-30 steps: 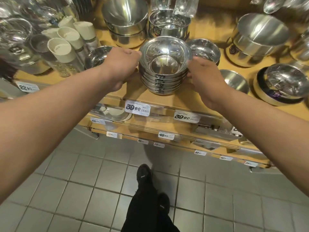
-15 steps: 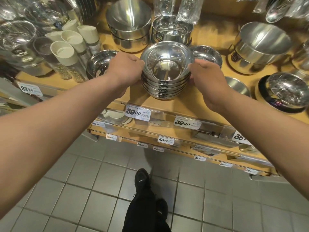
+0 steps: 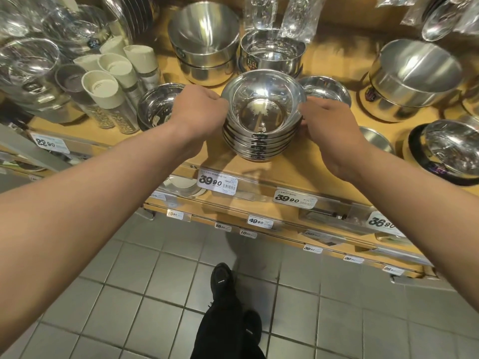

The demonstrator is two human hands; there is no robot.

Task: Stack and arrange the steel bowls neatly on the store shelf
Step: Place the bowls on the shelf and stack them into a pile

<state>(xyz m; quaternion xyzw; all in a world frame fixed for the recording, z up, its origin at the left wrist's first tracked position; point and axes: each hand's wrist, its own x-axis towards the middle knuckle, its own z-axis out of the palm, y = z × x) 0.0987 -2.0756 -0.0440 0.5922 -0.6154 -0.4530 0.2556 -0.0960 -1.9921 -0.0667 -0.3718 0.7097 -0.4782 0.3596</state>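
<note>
At frame centre, the left hand (image 3: pixel 198 112) and right hand (image 3: pixel 328 128) grip a stack of steel bowls (image 3: pixel 261 123), fingers apparently curled behind. Uneven pressure could topple it off the shelf (image 3: pixel 324 174).

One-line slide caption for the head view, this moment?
Both hands, left hand and right hand, grip a nested stack of steel bowls on the wooden store shelf.

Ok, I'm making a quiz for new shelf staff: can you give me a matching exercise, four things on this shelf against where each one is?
Things:
1. stack of steel bowls
2. left hand
3. right hand
4. beige-capped jars

Places:
A. grips the stack's right side
B. far left of the shelf
C. shelf front, centre
D. grips the stack's left side

Pairs: 1-C, 2-D, 3-A, 4-B
</note>
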